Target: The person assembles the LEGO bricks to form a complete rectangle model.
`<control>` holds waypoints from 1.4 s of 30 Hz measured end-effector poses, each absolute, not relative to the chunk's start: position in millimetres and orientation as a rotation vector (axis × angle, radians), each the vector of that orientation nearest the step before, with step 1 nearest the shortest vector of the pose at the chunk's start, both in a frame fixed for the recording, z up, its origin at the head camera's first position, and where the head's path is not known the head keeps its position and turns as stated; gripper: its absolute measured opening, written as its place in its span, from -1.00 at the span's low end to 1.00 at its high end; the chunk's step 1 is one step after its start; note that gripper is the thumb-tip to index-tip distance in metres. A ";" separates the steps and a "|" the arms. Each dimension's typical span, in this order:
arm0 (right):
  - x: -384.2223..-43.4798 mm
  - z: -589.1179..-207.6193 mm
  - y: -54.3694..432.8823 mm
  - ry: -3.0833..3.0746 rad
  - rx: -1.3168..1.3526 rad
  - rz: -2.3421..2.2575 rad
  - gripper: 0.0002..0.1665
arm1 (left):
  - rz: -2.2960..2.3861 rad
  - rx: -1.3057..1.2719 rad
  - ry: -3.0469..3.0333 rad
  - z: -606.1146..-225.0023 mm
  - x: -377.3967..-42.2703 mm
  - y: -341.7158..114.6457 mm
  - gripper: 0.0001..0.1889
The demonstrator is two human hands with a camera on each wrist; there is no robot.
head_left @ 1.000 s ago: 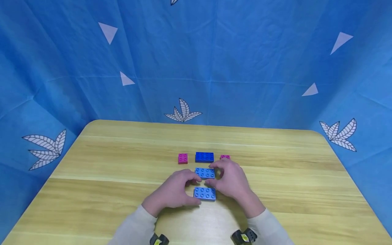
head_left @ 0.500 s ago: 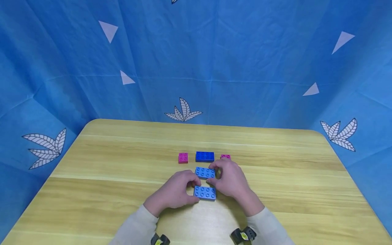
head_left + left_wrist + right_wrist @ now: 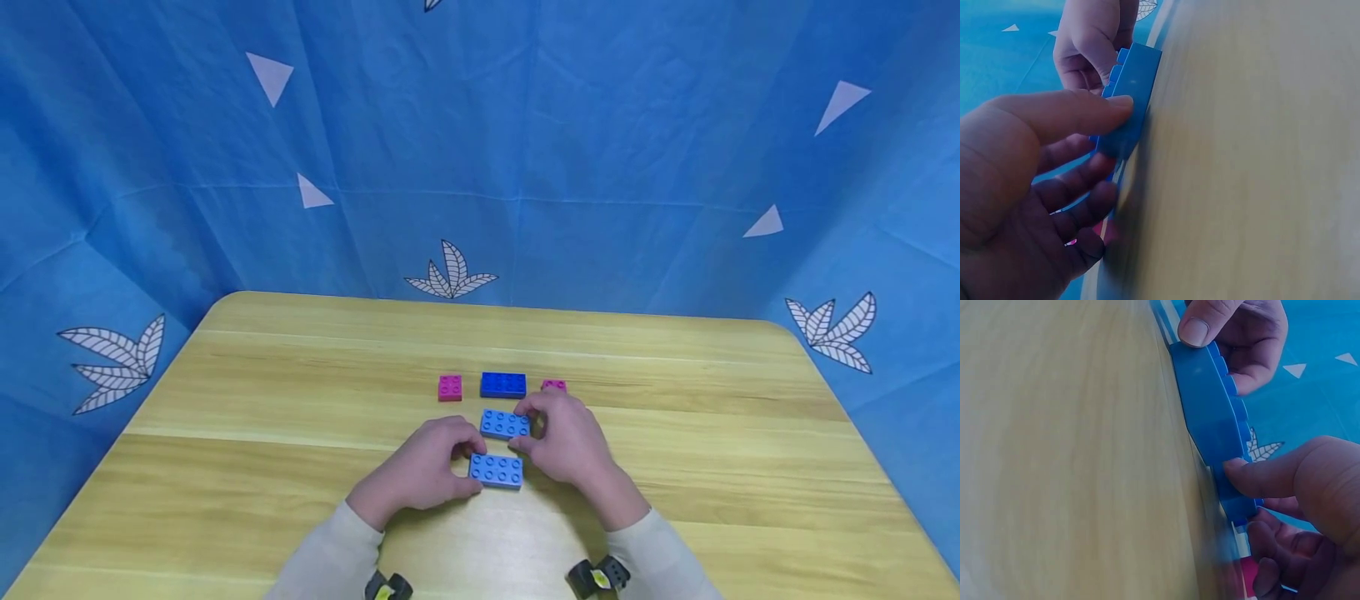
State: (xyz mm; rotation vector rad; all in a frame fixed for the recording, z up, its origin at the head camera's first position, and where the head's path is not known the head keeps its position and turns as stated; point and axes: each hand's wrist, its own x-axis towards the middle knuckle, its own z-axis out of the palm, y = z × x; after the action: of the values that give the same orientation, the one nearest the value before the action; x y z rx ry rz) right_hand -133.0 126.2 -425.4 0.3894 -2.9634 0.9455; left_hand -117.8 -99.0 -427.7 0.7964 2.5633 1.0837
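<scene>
Two light blue toy building bricks lie one behind the other in the middle of the table. My left hand [image 3: 423, 467] pinches the left end of the nearer brick [image 3: 496, 472], thumb on its front side and fingers behind. At the right end of the farther light blue brick [image 3: 504, 424], my right hand [image 3: 567, 437] pinches with thumb in front and index finger behind. The left wrist view shows the left thumb [image 3: 1085, 112] flat against the nearer brick's long side. In the right wrist view, the right thumb [image 3: 1260, 476] presses on the farther brick.
A dark blue brick [image 3: 503, 385] sits behind both light blue ones. Left of it is a small pink brick [image 3: 450, 388]; another pink brick [image 3: 554, 385] is partly hidden behind my right hand. A blue patterned curtain [image 3: 517, 150] hangs around the wooden table [image 3: 225, 400].
My left thumb and fingers have closed on the nearer light blue brick, which has shifted slightly left. My right hand keeps its place at the farther brick.
</scene>
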 end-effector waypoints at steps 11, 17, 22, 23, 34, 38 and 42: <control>-131.6 -426.8 130.9 -2.961 0.362 0.961 -0.61 | 1.098 0.778 2.578 -428.8 -119.5 -105.6 -0.68; -130.2 -427.2 133.7 -2.961 0.336 0.996 -0.62 | 1.105 0.745 2.590 -427.0 -119.9 -108.7 -0.70; -129.3 -427.7 135.6 -2.963 0.309 1.025 -0.61 | 1.108 0.727 2.606 -427.8 -121.5 -111.7 -0.69; -129.1 -427.8 136.0 -2.962 0.305 1.030 -0.62 | 1.107 0.723 2.609 -428.3 -121.8 -112.3 -0.69; -127.3 -430.8 143.6 -2.932 0.306 1.107 -0.61 | 1.102 0.679 2.648 -430.0 -124.6 -118.1 -0.67; -127.1 -431.6 145.9 -2.915 0.322 1.130 -0.61 | 1.096 0.649 2.653 -428.3 -124.6 -118.1 -0.67; -126.2 -431.9 147.2 -2.914 0.309 1.150 -0.60 | 1.091 0.629 2.659 -427.4 -124.9 -118.6 -0.66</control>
State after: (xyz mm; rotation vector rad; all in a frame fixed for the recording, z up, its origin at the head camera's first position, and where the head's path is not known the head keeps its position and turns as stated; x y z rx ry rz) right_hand -126.2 147.2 -431.9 0.3092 -2.9135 1.1497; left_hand -124.9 -118.6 -427.4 0.6287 2.6590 1.0910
